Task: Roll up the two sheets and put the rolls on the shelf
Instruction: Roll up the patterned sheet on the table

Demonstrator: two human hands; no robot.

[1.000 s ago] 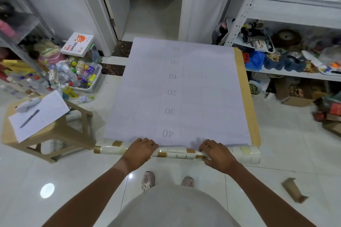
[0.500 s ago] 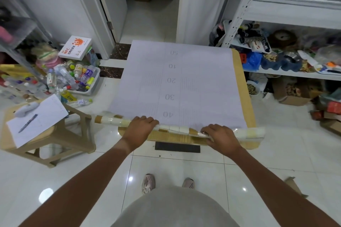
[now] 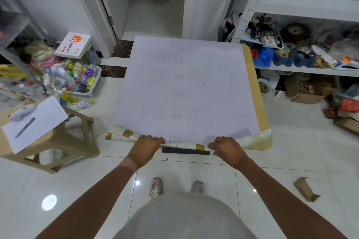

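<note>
We record a glossy white tiled floor (image 3: 272,170), white walls (image 3: 58,0), an open doorway (image 3: 153,0) into a dark room, a white metal shelving unit (image 3: 303,69) at right, and a beige stool (image 3: 64,141) at left.

Sheet (image 3: 194,87) on table (image 3: 258,93), stool (image 3: 58,141) left, shelf (image 3: 303,70) right
</note>
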